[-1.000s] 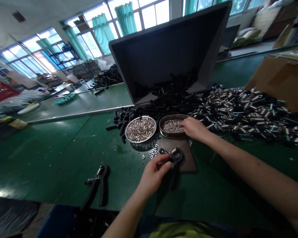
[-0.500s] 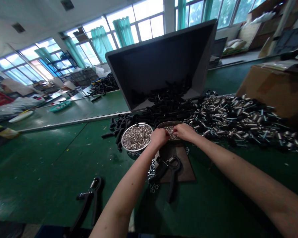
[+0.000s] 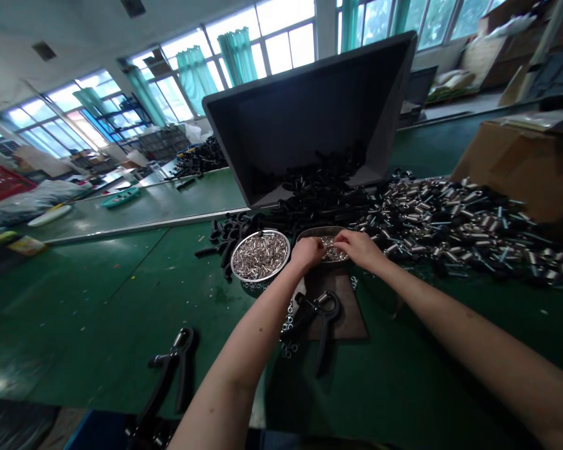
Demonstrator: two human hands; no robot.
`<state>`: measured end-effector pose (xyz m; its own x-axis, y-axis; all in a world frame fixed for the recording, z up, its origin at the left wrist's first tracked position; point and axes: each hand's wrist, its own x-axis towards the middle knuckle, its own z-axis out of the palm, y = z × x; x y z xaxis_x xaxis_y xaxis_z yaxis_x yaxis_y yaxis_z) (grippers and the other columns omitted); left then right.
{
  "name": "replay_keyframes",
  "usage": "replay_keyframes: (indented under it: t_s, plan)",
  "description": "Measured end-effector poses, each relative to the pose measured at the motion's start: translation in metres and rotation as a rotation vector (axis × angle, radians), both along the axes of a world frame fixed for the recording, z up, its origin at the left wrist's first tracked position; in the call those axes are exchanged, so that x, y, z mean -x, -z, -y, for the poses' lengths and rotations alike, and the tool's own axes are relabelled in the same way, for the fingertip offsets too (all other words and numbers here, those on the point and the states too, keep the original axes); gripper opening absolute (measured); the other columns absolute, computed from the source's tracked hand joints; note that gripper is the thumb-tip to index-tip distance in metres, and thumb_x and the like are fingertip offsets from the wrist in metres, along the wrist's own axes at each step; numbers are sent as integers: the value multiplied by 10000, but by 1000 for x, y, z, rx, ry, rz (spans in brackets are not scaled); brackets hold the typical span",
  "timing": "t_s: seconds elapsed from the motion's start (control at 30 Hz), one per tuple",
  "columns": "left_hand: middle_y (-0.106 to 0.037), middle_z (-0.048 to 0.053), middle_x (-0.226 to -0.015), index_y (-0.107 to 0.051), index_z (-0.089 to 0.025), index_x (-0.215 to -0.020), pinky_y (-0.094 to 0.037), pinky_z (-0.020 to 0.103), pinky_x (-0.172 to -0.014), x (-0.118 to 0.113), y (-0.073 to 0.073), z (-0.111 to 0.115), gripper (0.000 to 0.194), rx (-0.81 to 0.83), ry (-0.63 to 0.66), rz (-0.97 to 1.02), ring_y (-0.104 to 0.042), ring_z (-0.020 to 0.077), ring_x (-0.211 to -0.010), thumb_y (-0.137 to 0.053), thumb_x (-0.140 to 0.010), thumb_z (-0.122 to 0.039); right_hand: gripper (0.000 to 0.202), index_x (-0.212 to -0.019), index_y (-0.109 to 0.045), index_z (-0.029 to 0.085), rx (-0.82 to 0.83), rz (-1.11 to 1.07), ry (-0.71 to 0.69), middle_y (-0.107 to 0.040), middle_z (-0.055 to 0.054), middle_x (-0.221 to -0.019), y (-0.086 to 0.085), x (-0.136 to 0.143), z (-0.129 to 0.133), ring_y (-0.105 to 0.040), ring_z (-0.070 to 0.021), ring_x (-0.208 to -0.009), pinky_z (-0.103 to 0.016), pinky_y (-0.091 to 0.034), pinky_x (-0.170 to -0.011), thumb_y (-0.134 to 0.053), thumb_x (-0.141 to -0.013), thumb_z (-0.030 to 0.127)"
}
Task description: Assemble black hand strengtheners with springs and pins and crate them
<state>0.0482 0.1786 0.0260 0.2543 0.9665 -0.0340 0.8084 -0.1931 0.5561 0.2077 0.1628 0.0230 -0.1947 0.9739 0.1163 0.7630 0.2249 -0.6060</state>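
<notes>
Both hands are over a shallow metal dish (image 3: 304, 235) of small shiny metal parts (image 3: 331, 253). My left hand (image 3: 308, 252) is at the dish's left side, fingers pinched together. At the right side my right hand (image 3: 358, 247) has thumb and forefinger pinched over the parts. Whatever either hand holds is too small to make out. Just left stands a round dish (image 3: 233, 265) full of short metal pins (image 3: 261, 255). Below the hands, a black hand-grip exerciser (image 3: 327, 319) with a spring lies partly on a brown board (image 3: 354, 312).
A large grey bin (image 3: 309, 112) is tipped on its side, with black handles (image 3: 319, 194) spilling out. Spring-and-handle parts (image 3: 450, 219) are heaped at right before a cardboard box (image 3: 511, 156). Loose nuts (image 3: 288, 350) and another hand-grip exerciser (image 3: 173, 362) lie on the green table (image 3: 98, 325).
My hands have moved slightly apart over the dish, the right one a little to the right. The view has shifted slightly. The exercisers stay in place on the table.
</notes>
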Motion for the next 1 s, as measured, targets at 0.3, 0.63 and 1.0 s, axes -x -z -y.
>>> replay_keyframes:
  t_s: [0.3,0.63,1.0]
  plan:
    - [-653,15,-717,-563,-151,-778,-393,177,-496,45,-1,77,117,302,-109,824,-555,84,-572,-625,-701,-214,115,-825,-609,192,181,-324,-186,-691,-14,-776,14,3,70,-615,-147,-664,-253,-456,-614,-534,-797,275]
    - [-700,79,-820,-609,-117,-818,-479,183,-562,83,24,150,334,593,-293,1130,-626,102,-643,-794,-617,-308,57,-714,-672,183,125,-209,-261,-631,-18,-788,29,14,68,-589,-156,-752,-271,-432,-696,-624,-719,213]
    - [-662,36,-726,-616,-131,-771,-429,219,-580,76,19,147,270,524,-221,956,-560,105,-603,-736,-662,-348,42,-695,-679,181,203,-76,-264,-658,-14,-735,19,21,60,-595,-158,-707,-258,-412,-644,-638,-692,188]
